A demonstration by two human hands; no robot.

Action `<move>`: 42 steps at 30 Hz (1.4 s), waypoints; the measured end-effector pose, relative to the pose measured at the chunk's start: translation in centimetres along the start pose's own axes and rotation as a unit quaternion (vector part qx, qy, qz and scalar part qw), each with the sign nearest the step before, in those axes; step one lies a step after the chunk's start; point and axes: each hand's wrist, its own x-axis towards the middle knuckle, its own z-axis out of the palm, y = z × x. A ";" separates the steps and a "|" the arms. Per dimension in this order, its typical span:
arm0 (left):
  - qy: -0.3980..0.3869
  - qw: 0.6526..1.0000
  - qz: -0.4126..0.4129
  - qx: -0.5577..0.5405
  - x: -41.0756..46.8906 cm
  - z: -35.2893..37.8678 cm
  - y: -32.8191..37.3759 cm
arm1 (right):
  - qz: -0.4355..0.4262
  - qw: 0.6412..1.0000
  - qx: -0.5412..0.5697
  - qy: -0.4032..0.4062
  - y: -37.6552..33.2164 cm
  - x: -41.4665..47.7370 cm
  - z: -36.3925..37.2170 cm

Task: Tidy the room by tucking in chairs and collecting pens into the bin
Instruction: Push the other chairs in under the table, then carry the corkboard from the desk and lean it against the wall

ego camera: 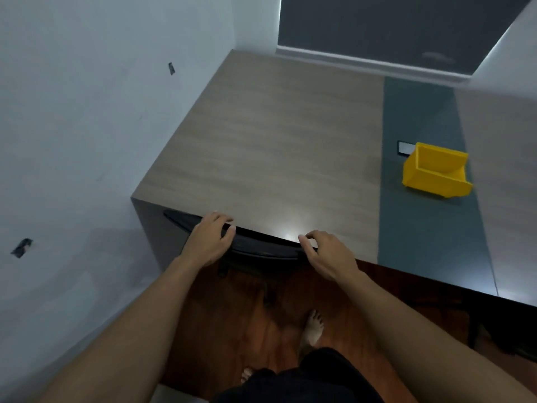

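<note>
A black chair stands pushed against the near edge of the wooden table (273, 135); only the curved top of its backrest (261, 242) and some of its base show. My left hand (210, 239) rests on the left part of the backrest top, fingers curled over it. My right hand (325, 254) is at the right end of the backrest, fingers bent and partly lifted, touching the rim lightly. A yellow bin (436, 174) sits on the table's dark green strip, to the right and beyond my hands. No pens are visible.
A dark phone-like slab (404, 148) lies just behind the bin. A white wall (87, 126) runs along the left of the table. Below is a reddish wooden floor (232, 330) with my bare feet. A dark window fills the far wall.
</note>
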 end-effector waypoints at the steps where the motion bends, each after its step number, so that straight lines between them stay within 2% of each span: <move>1: 0.002 1.000 0.009 -0.004 -0.3 0.0 0.7 | 0.008 1.000 0.004 0.012 0.6 -0.9 -0.5; 16: -0.043 0.988 0.145 -0.037 -5.3 5.3 14.8 | 0.128 0.986 0.032 0.105 11.1 -16.7 -5.3; 23: -0.019 0.989 0.141 -0.030 -9.2 8.3 21.3 | 0.133 0.983 0.044 0.119 17.8 -22.5 -8.0; 34: -0.020 0.992 0.122 -0.030 -14.9 17.3 33.1 | 0.144 0.977 0.075 0.142 32.2 -31.6 -11.4; 42: -0.029 0.993 0.110 -0.023 -14.6 21.6 37.0 | 0.148 0.978 0.080 0.122 38.6 -31.1 -12.8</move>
